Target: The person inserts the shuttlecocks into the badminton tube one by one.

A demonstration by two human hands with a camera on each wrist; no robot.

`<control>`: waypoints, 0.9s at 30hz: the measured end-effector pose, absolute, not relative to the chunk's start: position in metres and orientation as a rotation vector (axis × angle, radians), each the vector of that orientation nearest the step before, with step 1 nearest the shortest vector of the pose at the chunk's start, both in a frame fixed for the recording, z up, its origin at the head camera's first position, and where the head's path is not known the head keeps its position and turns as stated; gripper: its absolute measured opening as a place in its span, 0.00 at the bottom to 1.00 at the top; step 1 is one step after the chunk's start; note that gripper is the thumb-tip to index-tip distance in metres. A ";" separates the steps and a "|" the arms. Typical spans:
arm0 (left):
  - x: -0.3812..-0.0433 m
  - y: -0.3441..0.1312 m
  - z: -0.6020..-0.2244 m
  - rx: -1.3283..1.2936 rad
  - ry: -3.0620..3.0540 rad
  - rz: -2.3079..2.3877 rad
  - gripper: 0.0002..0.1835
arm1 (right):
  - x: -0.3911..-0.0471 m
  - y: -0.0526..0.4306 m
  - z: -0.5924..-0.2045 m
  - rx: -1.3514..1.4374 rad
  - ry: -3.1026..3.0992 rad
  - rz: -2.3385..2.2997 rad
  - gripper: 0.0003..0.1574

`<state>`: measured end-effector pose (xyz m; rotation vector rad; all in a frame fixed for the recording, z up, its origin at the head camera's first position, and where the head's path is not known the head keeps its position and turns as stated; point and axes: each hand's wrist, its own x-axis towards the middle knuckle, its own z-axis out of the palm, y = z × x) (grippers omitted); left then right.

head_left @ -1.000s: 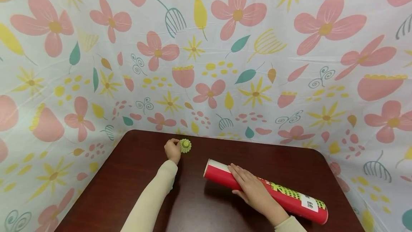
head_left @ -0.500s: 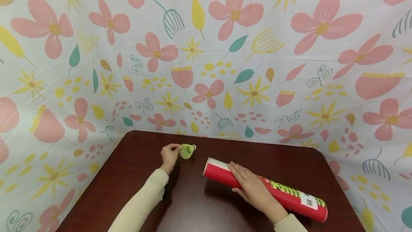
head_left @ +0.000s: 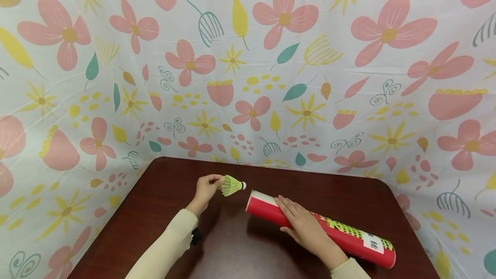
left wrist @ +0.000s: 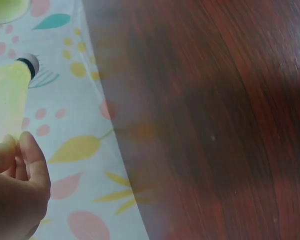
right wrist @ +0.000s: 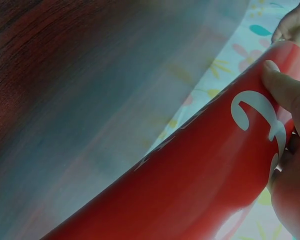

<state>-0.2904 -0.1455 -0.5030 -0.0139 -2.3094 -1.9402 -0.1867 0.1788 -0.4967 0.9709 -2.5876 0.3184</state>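
Observation:
My left hand [head_left: 206, 190] pinches a yellow-green shuttlecock [head_left: 230, 185] by the edge of its feather skirt, seen also at the left of the left wrist view [left wrist: 7, 100]. Its white cork with a dark band points right, a short gap from the raised left end of a red shuttlecock tube [head_left: 356, 246]. Across that tube, near its upper left part, my right hand [head_left: 304, 229] holds on, thumb on one side and fingers round the other, as the right wrist view shows. The tube slants down to the right; its inside is hidden.
Both hands are over a dark reddish-brown table [head_left: 162, 210] with rounded far corners. A white cloth [head_left: 248, 141] printed with flowers and leaves hangs close behind it and along its sides.
My left hand has swung the shuttlecock so its cork turns from away toward the tube, and has brought it slightly right and nearer. The right hand and tube have hardly moved.

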 end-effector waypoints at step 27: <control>-0.270 -0.124 -0.505 -0.208 -2.363 -2.204 0.10 | -0.190 0.174 -0.497 0.982 -2.587 0.317 0.56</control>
